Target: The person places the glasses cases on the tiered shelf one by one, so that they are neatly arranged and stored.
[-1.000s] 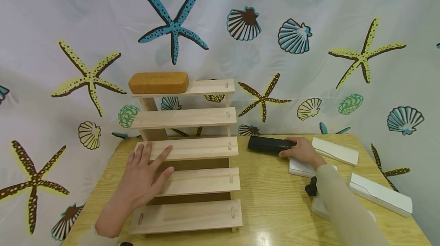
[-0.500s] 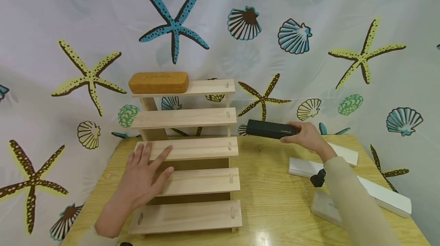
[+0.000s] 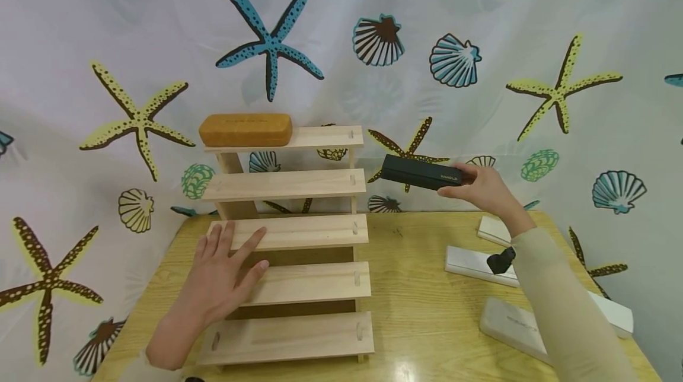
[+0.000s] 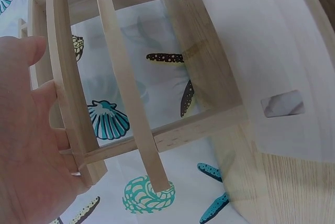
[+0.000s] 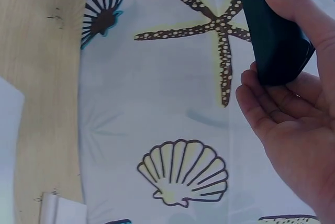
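My right hand (image 3: pixel 485 189) holds a long black glasses case (image 3: pixel 418 172) by its right end, in the air right of a stepped wooden rack (image 3: pixel 312 231). In the right wrist view, the thumb lies on one side of the case and the fingers (image 5: pixel 272 98) curl under its end. My left hand (image 3: pixel 219 278) rests on the rack's left side, fingers spread over its middle tier. The left wrist view shows that hand (image 4: pixel 26 124) against the rack's bars. An orange-brown glasses case (image 3: pixel 245 130) lies at the left of the top tier.
Right of the rack, several pale cases lie on the wooden table (image 3: pixel 416 287): a white one (image 3: pixel 475 260), a grey one (image 3: pixel 509 325), another at the back (image 3: pixel 493 229) and one at the right edge (image 3: pixel 613 314). A patterned curtain (image 3: pixel 331 73) hangs behind.
My right hand has lifted the black glasses case off the table, up to about the height of the second tier from the top. The left hand stays on the rack.
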### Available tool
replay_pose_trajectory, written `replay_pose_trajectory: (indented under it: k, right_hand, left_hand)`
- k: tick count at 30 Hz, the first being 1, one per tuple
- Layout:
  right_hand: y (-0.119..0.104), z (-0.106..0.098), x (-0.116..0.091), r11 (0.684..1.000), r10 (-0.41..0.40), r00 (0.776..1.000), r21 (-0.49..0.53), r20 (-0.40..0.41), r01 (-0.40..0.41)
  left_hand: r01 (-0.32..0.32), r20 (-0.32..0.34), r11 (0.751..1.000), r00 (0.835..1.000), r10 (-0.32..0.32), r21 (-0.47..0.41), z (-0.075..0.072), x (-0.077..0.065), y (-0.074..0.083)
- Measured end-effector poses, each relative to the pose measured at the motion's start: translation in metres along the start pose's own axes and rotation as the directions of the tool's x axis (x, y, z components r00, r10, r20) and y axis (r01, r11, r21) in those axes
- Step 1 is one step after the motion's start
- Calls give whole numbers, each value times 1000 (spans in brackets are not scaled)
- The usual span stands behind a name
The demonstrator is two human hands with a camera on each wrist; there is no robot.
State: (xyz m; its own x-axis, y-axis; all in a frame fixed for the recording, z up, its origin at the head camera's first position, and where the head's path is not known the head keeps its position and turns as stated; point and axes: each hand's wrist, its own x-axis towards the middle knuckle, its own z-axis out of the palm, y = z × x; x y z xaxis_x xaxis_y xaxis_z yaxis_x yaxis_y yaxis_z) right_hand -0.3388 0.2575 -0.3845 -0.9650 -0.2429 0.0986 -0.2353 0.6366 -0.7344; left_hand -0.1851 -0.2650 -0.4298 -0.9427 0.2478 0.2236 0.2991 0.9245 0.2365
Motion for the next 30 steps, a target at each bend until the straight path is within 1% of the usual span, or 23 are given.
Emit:
replay_pose_trajectory:
  k: [7, 11, 14, 18, 21, 25, 30]
  right_hand:
    - [-20, -14, 4, 999, -40, 998, 11, -54, 40]
    - [-37, -23, 9, 997, -50, 995, 46, -87, 54]
    - [-51, -28, 13, 997, -64, 993, 45, -96, 68]
    - [-68, -30, 20, 995, -98, 991, 28, -93, 101]
    - [-79, -30, 24, 992, -114, 991, 39, -71, 117]
    - [-89, -29, 29, 991, -117, 993, 57, -31, 118]
    - [-99, -27, 34, 991, -129, 991, 30, -25, 130]
  left_hand:
    - [0, 4, 1000, 1000, 0, 6, 0, 1, 0]
    - [-1, 2, 1000, 1000, 1, 5, 0, 1, 0]
    - [-1, -8, 1000, 1000, 1, 7, 0, 0, 0]
    - [-3, -11, 1000, 1000, 3, 13, 0, 0, -2]
    - [-4, -8, 1000, 1000, 4, 17, 0, 0, -1]
    - [1, 0, 1000, 1000, -1, 14, 0, 0, 0]
    - [7, 9, 1000, 1000, -7, 6, -1, 0, 0]
